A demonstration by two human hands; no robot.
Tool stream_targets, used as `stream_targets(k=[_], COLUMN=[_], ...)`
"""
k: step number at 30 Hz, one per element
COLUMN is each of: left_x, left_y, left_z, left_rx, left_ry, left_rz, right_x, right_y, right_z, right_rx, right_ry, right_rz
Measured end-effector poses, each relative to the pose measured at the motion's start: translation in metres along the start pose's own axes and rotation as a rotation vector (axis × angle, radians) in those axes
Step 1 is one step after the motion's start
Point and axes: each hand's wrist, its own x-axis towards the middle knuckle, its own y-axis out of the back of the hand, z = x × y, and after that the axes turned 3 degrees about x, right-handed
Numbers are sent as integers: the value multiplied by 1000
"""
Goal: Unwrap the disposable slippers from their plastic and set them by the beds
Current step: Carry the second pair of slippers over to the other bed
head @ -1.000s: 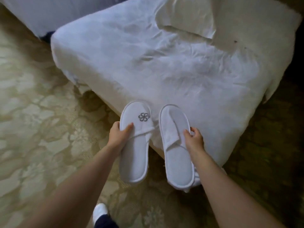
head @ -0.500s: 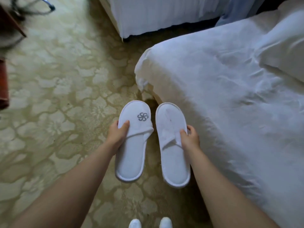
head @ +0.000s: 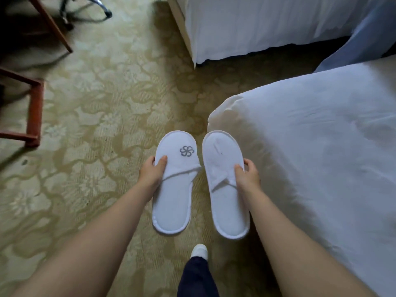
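I hold two white disposable slippers side by side above the carpet, toes pointing away from me. My left hand [head: 152,173] grips the left slipper [head: 174,189] by its outer edge, thumb on the upper near a grey pinwheel logo. My right hand [head: 246,175] grips the plain right slipper [head: 225,202] at its strap. No plastic wrap shows on either. The near bed [head: 321,151], covered in a white sheet, stands just right of the slippers. A second bed [head: 257,24] lies further off at the top.
Patterned beige carpet [head: 96,125] covers the floor. Red-brown wooden furniture legs [head: 35,112] stand at the left, and a chair base [head: 90,9] at the top left. My foot in a white shoe [head: 199,250] is below the slippers.
The view has swung left from the near bed toward the open carpet and the second bed. Both hands keep the same hold on the slippers.
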Motion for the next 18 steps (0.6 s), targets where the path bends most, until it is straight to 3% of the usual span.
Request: stream_targets(k=[13, 18], left_x=[171, 252], left_y=[-3, -3], left_z=[120, 159], left_rx=[22, -8], left_ry=[-12, 10], left_rz=[-17, -25], right_x=[146, 198], right_y=[-55, -85], right_z=[-137, -184], right_rx=[-41, -68], right_ry=[25, 5], right_rz=[-99, -19])
